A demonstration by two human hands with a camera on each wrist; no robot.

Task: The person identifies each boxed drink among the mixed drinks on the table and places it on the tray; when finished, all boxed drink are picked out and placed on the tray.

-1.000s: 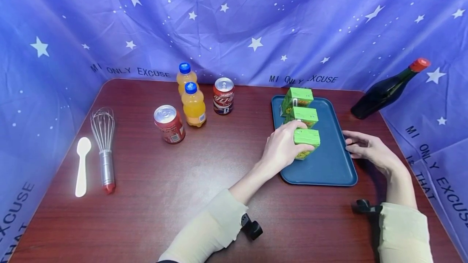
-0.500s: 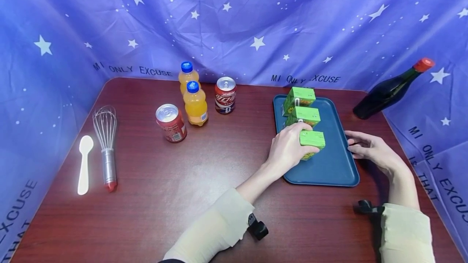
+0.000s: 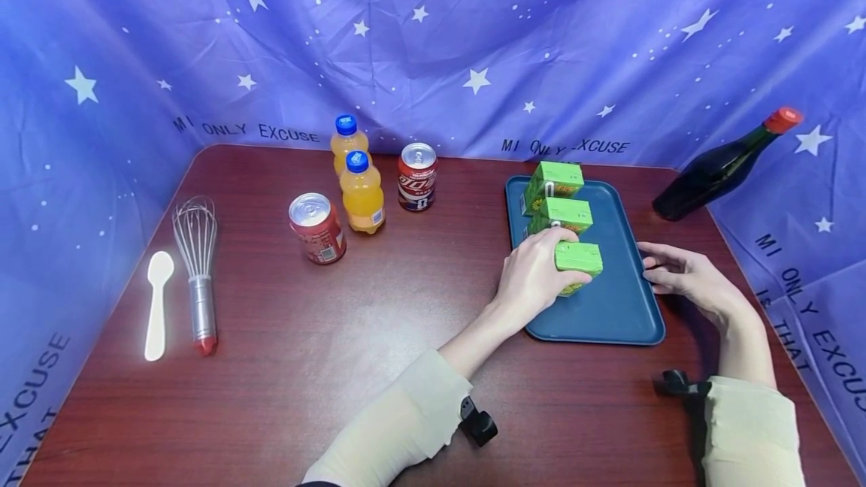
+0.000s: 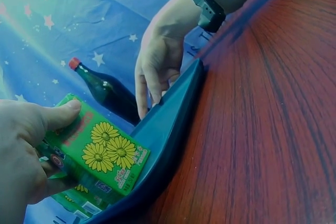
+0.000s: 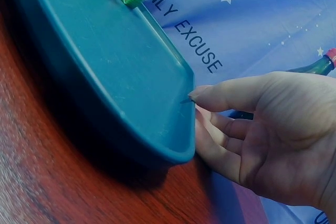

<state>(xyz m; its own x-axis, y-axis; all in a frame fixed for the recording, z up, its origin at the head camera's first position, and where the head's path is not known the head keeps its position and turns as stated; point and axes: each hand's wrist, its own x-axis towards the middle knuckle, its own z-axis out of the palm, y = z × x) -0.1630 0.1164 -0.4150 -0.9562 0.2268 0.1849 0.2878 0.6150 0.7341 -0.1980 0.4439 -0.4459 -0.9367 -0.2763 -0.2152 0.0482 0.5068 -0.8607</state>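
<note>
My left hand (image 3: 534,273) grips a green drink carton (image 3: 579,256) by its sides, with the thumb on the near face. The carton is upright on or just above the blue tray (image 3: 616,307); contact underneath is hard to see. Yellow flowers show on that carton (image 4: 113,150) in the left wrist view. Behind it, in a row along the tray's left side, stand a second green carton (image 3: 568,213) and a third green carton (image 3: 560,173). At the tray's right rim, my right hand (image 3: 693,280) pinches the edge, thumb over the rim and fingers outside.
A dark bottle with a red cap (image 3: 707,171) leans at the back right. Left of the tray stand a cola can (image 3: 416,179), another red can (image 3: 318,231) and two orange drink bottles (image 3: 363,198). A whisk (image 3: 201,299) and a white spoon (image 3: 157,307) lie far left.
My left hand has shifted the nearest carton slightly to the right over the tray, then held still. The right hand stays at the rim. The head view has moved a little.
</note>
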